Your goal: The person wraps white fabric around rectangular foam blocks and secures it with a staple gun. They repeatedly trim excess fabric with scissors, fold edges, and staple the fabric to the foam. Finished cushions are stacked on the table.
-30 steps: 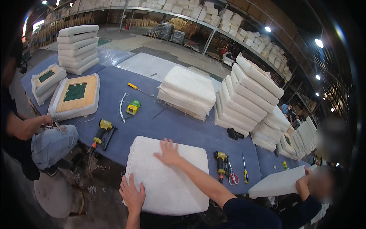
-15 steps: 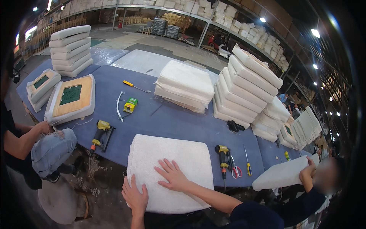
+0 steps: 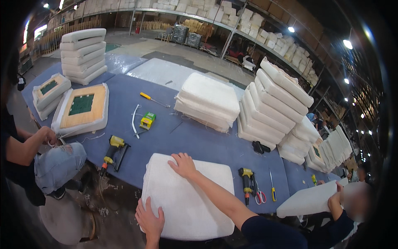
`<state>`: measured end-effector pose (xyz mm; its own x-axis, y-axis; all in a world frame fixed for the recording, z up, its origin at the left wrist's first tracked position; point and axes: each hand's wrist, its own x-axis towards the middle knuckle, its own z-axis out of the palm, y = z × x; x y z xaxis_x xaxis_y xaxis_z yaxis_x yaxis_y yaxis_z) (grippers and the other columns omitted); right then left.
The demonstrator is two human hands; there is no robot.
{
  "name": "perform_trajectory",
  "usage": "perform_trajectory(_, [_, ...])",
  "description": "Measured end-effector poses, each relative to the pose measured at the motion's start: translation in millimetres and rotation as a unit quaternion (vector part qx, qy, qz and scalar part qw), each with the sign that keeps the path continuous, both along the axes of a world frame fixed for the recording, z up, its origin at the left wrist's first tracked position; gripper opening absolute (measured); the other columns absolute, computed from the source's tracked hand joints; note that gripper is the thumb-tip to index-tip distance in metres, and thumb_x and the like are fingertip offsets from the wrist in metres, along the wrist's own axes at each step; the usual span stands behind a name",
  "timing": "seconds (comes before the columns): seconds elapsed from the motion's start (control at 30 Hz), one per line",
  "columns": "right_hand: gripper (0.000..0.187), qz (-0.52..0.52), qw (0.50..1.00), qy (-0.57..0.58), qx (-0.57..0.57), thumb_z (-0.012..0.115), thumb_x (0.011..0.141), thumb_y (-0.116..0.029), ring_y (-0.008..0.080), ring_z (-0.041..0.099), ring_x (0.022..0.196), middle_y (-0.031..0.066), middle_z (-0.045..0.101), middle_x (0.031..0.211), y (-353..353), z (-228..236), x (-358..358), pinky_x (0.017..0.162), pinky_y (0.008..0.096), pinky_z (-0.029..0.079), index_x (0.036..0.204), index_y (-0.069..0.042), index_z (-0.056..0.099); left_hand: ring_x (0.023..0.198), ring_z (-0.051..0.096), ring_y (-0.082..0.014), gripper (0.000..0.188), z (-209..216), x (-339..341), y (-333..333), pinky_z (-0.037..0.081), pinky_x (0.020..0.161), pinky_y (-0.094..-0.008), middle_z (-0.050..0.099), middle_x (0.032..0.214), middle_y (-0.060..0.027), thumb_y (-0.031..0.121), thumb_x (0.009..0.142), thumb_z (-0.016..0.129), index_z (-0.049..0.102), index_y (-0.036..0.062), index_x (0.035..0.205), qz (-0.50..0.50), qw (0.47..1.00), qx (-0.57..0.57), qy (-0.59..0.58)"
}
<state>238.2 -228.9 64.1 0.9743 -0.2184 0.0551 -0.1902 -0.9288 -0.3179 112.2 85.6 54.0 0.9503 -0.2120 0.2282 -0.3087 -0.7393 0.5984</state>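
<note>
In front of me a white fabric-covered seat cushion (image 3: pixel 199 195) lies at the table's near edge, its smooth face up. My left hand (image 3: pixel 149 218) rests on its near left edge with the fingers apart. Flat across the cushion's far edge lies my right hand (image 3: pixel 183 165), fingers stretched out, the forearm crossing over the top. Neither hand grips anything. Just right of the cushion are a yellow and black staple gun (image 3: pixel 247 185), red-handled scissors (image 3: pixel 260 196) and a yellow-handled screwdriver (image 3: pixel 273 189). Another staple gun (image 3: pixel 115 152) lies to the left.
Stacked white cushions (image 3: pixel 207 97) stand mid-table, with a taller leaning stack (image 3: pixel 277 103) to their right. A green and yellow box (image 3: pixel 148 120) and a second screwdriver (image 3: pixel 154 99) lie left of centre. A co-worker handles a wood-backed cushion (image 3: pixel 83 108) at left; another holds a white cushion (image 3: pixel 309 198) at right.
My right hand has slid from the cushion's middle to its far edge. My left hand stays at the left edge. The whole view has shifted slightly.
</note>
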Motion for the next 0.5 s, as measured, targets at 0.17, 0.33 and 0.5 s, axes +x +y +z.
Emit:
perform_trajectory(0.17, [0.050,-0.005,0.999,-0.024,0.036,0.061,0.106,-0.052,0.0399,0.067,0.122,0.0173,0.075,0.129,-25,-8,3,0.100,0.0527,0.053,0.128,-0.009,0.075,0.139,0.052,-0.0477,0.068,4,0,0,0.043,0.113,-0.0570,0.053,0.155,-0.0307,0.030,0.090,0.078,0.060,0.0065,0.151,-0.003,1.000,-0.007,-0.007])
perform_trajectory(0.33, [0.047,-0.025,0.998,-0.036,0.055,0.061,0.107,-0.048,0.0396,0.070,0.116,0.0179,0.077,0.121,-47,-11,-20,0.098,0.0525,0.054,0.125,-0.007,0.075,0.140,0.052,-0.0477,0.068,1,-1,1,0.043,0.113,-0.0574,0.052,0.155,-0.0309,0.030,0.091,0.078,0.059,0.0070,0.152,-0.001,1.000,-0.001,-0.010])
perform_trajectory(0.5, [0.049,-0.041,0.998,-0.026,0.026,0.061,0.107,-0.048,0.0389,0.068,0.121,0.0176,0.076,0.124,-78,-12,-58,0.105,0.0497,0.051,0.133,-0.007,0.073,0.139,0.052,-0.0484,0.068,1,-4,0,0.042,0.113,-0.0572,0.051,0.156,-0.0319,0.028,0.092,0.076,0.058,0.0059,0.153,-0.007,1.000,0.020,-0.022])
